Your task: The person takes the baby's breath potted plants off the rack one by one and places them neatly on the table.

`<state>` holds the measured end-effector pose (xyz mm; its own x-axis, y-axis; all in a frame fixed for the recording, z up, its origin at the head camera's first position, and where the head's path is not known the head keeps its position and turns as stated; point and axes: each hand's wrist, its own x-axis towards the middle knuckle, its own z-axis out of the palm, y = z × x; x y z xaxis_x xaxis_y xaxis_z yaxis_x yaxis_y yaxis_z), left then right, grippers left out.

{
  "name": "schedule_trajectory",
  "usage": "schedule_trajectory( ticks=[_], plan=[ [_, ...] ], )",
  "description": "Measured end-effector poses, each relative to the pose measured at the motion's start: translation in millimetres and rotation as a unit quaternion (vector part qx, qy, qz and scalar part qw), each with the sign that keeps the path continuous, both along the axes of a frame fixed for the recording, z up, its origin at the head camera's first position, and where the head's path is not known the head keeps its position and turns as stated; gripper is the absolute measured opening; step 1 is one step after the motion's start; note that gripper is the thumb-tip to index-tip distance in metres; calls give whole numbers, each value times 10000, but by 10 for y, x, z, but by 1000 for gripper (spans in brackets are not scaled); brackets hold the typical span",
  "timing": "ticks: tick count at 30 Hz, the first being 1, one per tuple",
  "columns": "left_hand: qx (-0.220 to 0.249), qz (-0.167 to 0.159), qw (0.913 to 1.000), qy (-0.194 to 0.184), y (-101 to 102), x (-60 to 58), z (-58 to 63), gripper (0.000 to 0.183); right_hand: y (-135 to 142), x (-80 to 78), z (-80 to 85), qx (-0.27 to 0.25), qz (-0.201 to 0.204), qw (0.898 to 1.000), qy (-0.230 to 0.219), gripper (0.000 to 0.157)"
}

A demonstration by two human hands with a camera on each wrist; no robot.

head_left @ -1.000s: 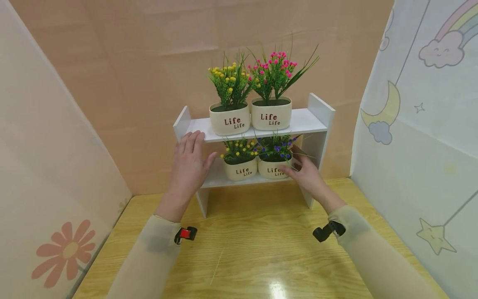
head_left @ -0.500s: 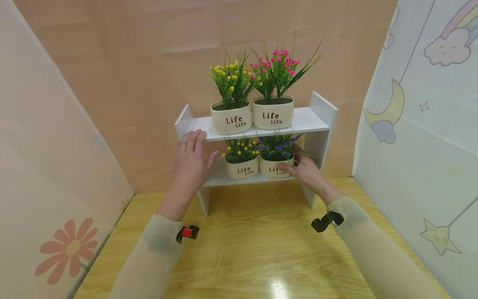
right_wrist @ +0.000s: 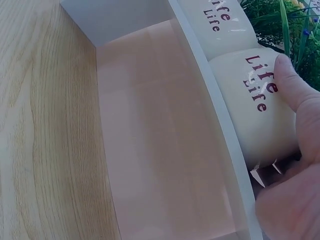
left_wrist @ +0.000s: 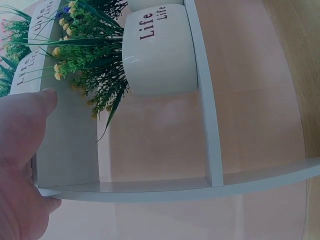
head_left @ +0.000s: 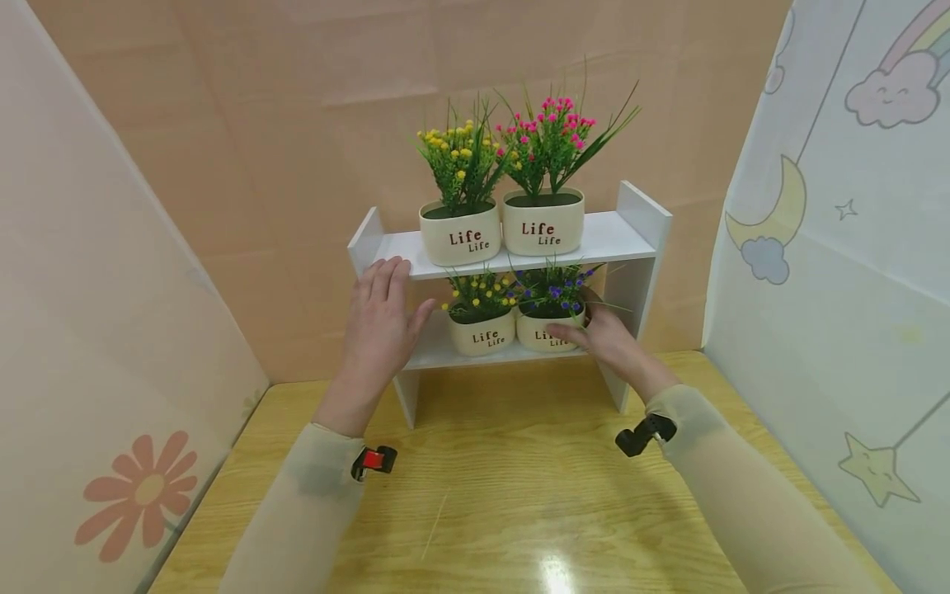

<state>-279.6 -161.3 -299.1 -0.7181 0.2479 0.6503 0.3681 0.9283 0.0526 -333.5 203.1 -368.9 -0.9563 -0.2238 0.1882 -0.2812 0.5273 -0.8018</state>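
Head view: the left hand (head_left: 377,318) is resting straight-fingered on a white two-tier board shelf (head_left: 616,234); lower, the right hand (head_left: 610,337) is gripping a glossy cream oval pot (head_left: 537,337) of blue-violet flowers (head_left: 557,294), probably light, stiff, slippery, best held around its wall. Between them, a matching cream pot (head_left: 482,337) is holding yellow flowers (head_left: 482,294).

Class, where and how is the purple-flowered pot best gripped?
Grip the purple-flowered pot probably by its rounded right end, coming from front right, as the right hand does: a neighbouring pot crowds its left, the upper shelf its top.
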Motion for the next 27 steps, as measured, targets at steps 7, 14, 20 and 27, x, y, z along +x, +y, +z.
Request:
schedule_trajectory(
  ticks=[7,14,20,27],
  plan=[
    [41,6,10000,-50,-22,5,10,71,-38,22,-5,-187,-77,9998,53,115],
    [84,-5,9998,-194,-18,-6,9,71,-30,56,-33,-56,-216,9995,232,110],
    [87,47,9997,-237,-17,-11,1,71,-21,60,-47,-60,-203,9994,278,108],
    [112,-13,9998,-148,-25,1,7,69,-15,155,-10,-89,-132,9994,296,107]
  ],
)
